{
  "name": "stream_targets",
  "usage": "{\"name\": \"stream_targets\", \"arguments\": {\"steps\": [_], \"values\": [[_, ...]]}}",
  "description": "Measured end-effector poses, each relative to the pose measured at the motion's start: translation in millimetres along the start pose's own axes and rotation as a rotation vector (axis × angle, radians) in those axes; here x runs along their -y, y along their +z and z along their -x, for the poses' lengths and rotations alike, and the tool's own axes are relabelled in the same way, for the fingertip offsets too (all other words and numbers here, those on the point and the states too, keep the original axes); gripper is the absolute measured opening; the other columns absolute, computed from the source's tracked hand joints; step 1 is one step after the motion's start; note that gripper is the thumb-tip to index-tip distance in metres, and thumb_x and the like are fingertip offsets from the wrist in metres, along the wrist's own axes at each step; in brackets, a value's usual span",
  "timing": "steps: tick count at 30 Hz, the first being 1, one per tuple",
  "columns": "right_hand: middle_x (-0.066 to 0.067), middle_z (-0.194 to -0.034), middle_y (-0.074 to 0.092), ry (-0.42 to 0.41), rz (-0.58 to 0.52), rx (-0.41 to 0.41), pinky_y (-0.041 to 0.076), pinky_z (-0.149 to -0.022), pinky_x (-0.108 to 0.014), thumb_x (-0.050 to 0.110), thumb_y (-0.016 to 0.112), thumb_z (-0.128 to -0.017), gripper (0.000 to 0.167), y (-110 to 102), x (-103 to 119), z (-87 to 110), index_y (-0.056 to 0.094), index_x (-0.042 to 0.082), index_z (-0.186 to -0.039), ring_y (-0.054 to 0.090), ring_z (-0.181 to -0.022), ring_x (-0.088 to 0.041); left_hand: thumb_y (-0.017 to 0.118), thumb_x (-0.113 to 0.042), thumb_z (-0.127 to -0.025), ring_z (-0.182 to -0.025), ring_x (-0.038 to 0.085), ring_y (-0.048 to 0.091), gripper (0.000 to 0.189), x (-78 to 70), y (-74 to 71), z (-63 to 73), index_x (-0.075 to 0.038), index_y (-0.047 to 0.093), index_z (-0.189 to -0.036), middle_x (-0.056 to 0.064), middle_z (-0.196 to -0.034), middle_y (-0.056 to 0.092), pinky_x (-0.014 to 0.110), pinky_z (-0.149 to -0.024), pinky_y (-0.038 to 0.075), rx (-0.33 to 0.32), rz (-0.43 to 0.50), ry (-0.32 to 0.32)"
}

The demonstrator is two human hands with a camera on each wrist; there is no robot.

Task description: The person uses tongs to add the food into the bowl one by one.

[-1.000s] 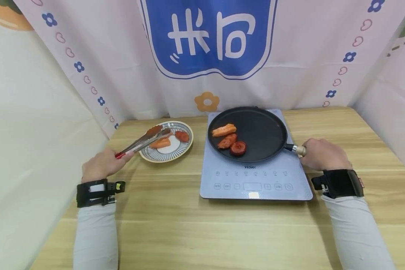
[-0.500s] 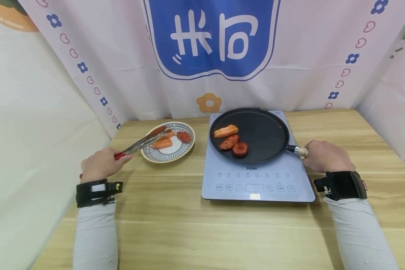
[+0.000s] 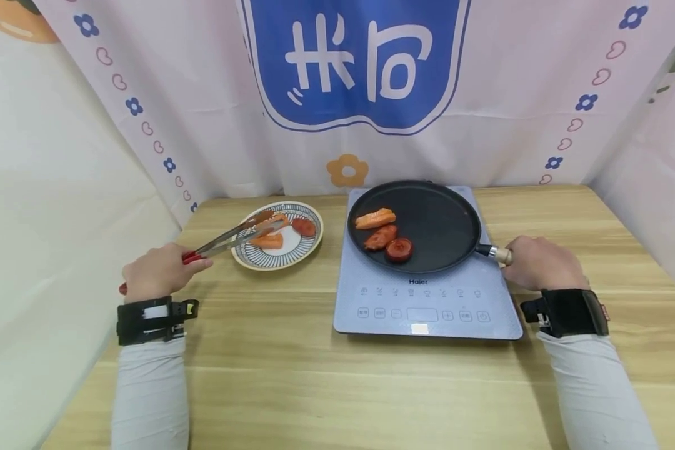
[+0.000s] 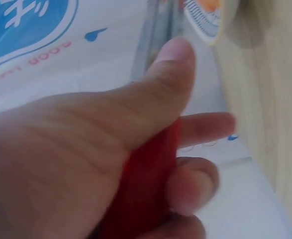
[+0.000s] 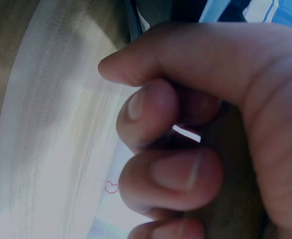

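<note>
My left hand (image 3: 154,272) holds metal tongs (image 3: 229,235) by their red handle (image 4: 148,184), thumb along the top. The tongs' two arms stand apart, their tips over a striped plate (image 3: 281,262). On that plate lie orange sticks (image 3: 268,241) and a reddish, flat piece of food (image 3: 304,227); the tips partly cover one stick. My right hand (image 3: 545,264) grips the wooden handle (image 3: 503,255) of a flat black pan (image 3: 435,219), fingers curled around it. At the pan's left side sit an orange stick (image 3: 375,219), a scored reddish piece (image 3: 381,237) and a round reddish slice (image 3: 399,250).
Under the pan is a pale induction cooker (image 3: 427,297) with a touch panel. Both stand on a wooden table (image 3: 292,375). A printed curtain (image 3: 202,125) hangs close behind the plate and cooker.
The tongs' arms have spread wider over the plate, and my left hand has shifted slightly left. The right hand keeps its grip on the pan handle. The food stays in place.
</note>
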State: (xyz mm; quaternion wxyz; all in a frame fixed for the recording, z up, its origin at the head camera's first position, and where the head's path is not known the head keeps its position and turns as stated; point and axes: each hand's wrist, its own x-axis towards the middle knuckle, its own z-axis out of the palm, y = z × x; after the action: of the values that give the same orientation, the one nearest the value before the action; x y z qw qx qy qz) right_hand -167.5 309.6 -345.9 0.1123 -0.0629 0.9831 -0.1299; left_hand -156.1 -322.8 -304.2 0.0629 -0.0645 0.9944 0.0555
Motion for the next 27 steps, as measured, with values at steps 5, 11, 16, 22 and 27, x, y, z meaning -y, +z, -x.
{"name": "stream_targets", "arguments": {"steps": [5,11,16,22,27], "values": [[-0.003,-0.067,0.049,-0.001,0.004,0.000,0.038,-0.055,-0.037,0.015,0.066,-0.088,0.024,3,-2,0.3,0.050,0.016,-0.070,0.051,-0.064,-0.023,0.056,-0.076,-0.096,-0.076,0.036,0.061,0.077,-3.3,11.0,-6.7,-0.002,0.068,-0.115,0.014,-0.082,0.064,0.046,-0.061,0.043,-0.046,-0.006,0.020],[-0.002,-0.067,0.048,-0.007,0.008,-0.014,0.037,-0.055,-0.036,0.014,0.066,-0.087,0.024,2,0,-2.3,0.050,0.016,-0.070,0.051,-0.064,-0.022,0.056,-0.078,-0.094,-0.078,0.039,0.063,0.085,-2.2,11.2,-10.8,0.001,0.062,-0.126,0.022,-0.092,0.070,0.047,-0.060,0.043,-0.114,0.002,0.035],[-0.003,-0.068,0.049,-0.002,0.017,-0.027,0.037,-0.055,-0.037,0.013,0.067,-0.087,0.024,1,2,-3.3,0.051,0.015,-0.070,0.051,-0.065,-0.023,0.057,-0.076,-0.095,-0.073,0.032,0.058,0.069,-4.0,6.9,-13.9,-0.010,0.060,-0.116,0.010,-0.080,0.060,0.041,-0.059,0.036,-0.103,0.027,0.083],[-0.004,-0.068,0.050,0.010,0.023,-0.016,0.037,-0.056,-0.036,0.014,0.068,-0.088,0.023,1,2,-1.8,0.052,0.015,-0.071,0.052,-0.065,-0.023,0.062,-0.069,-0.097,-0.072,0.027,0.057,0.055,-5.3,0.3,-8.6,-0.015,0.070,-0.107,0.004,-0.076,0.058,0.038,-0.057,0.035,-0.051,0.054,0.143],[-0.004,-0.068,0.049,0.015,0.021,-0.020,0.037,-0.056,-0.036,0.014,0.068,-0.088,0.023,1,3,-1.3,0.052,0.015,-0.071,0.052,-0.066,-0.024,0.063,-0.070,-0.096,-0.072,0.024,0.057,0.062,-2.4,-8.4,-2.6,-0.013,0.071,-0.119,0.002,-0.075,0.056,0.037,-0.058,0.036,0.040,0.057,0.122]]}}
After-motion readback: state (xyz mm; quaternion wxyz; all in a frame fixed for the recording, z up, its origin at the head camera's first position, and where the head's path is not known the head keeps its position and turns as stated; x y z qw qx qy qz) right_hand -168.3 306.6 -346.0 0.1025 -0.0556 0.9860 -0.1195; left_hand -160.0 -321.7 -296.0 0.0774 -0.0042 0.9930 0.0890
